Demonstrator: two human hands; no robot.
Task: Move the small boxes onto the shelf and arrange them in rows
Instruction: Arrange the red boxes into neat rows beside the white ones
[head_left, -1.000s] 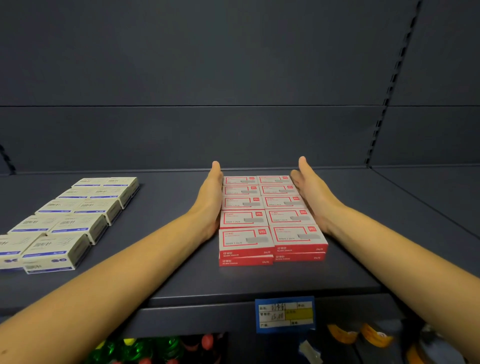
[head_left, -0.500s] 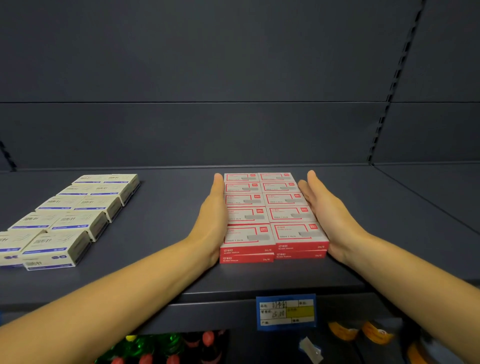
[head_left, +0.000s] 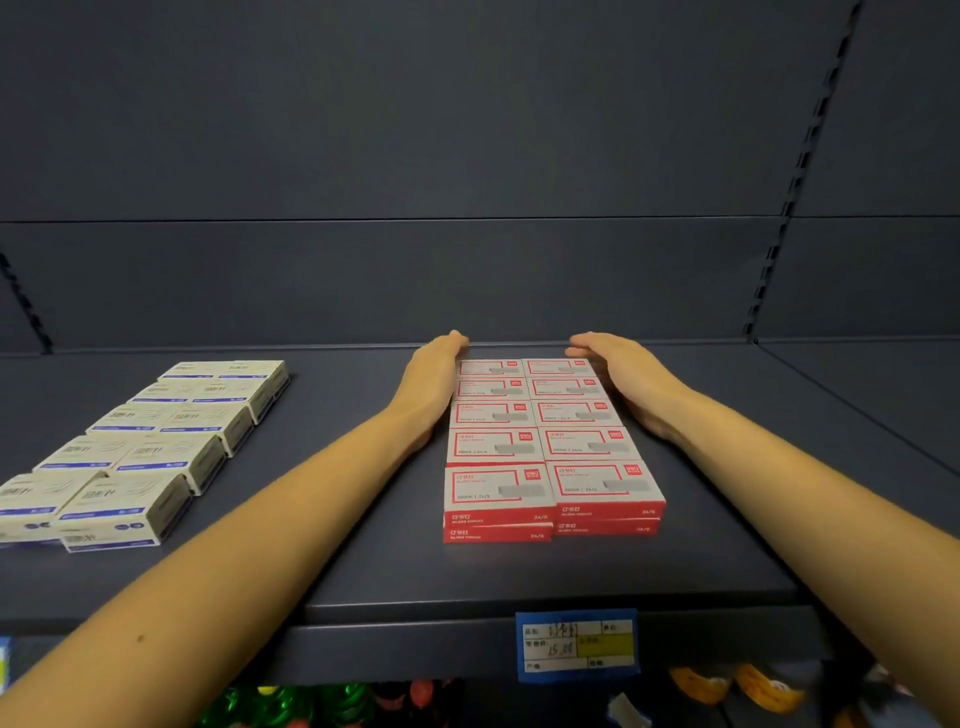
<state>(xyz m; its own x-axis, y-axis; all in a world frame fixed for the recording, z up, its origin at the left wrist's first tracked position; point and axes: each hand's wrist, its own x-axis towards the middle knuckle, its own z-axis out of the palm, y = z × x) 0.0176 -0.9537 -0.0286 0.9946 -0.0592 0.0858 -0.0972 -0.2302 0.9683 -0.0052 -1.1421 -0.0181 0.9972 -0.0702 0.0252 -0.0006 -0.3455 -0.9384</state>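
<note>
Dim scene, soft overhead light, faint shadows, wide-angle bending at edges, slightly soft focus

A dark grey back panel (head_left: 467, 130) fills the upper view, crossed by one horizontal seam. A slotted upright (head_left: 800, 171) runs down it on the right, another (head_left: 23, 301) shows at the far left. Low down hangs a blue price label (head_left: 576, 647) with a yellow patch and handwritten digits. Below it lie shiny green items (head_left: 291, 704), red ones (head_left: 421, 693) and yellow rolls (head_left: 698, 686).
</note>
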